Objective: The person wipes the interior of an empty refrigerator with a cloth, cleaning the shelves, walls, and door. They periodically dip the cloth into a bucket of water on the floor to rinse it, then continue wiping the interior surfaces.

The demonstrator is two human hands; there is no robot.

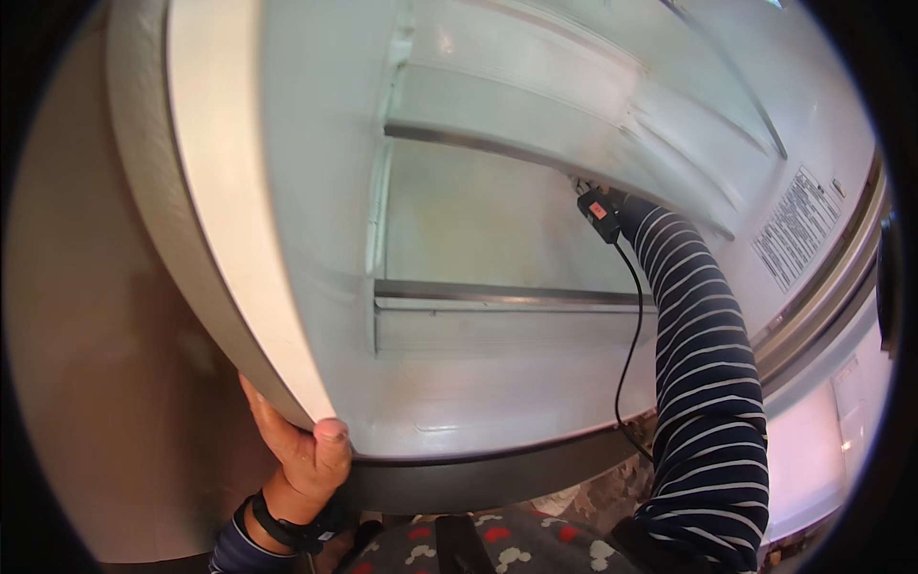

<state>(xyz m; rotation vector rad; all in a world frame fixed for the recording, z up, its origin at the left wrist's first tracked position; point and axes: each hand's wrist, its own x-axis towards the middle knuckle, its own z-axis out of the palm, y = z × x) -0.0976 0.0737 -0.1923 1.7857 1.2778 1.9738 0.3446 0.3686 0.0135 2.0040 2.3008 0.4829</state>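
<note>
In the head view, my left hand (pixel 312 452) grips the lower end of the pale left edge (pixel 244 237) of an open refrigerator, with the thumb on its inner face. A black band (pixel 283 520) circles that wrist. My right arm, in a striped sleeve (pixel 706 359), reaches into the white interior (pixel 502 380). It passes below a clear shelf with a metal trim (pixel 495 146). Little of my right hand (pixel 579 185) shows near that trim, so what it touches is hidden. A small black module (pixel 597 214) sits at the right wrist, trailing a black cable (pixel 631 344).
A lower metal trim (pixel 502 293) crosses the interior. A printed label (pixel 796 226) is on the right inner wall. Further right is a metallic edge strip (pixel 825 316) beside a white panel (pixel 810 452). A dark sill (pixel 473 481) runs along the front, above a patterned garment (pixel 502 545).
</note>
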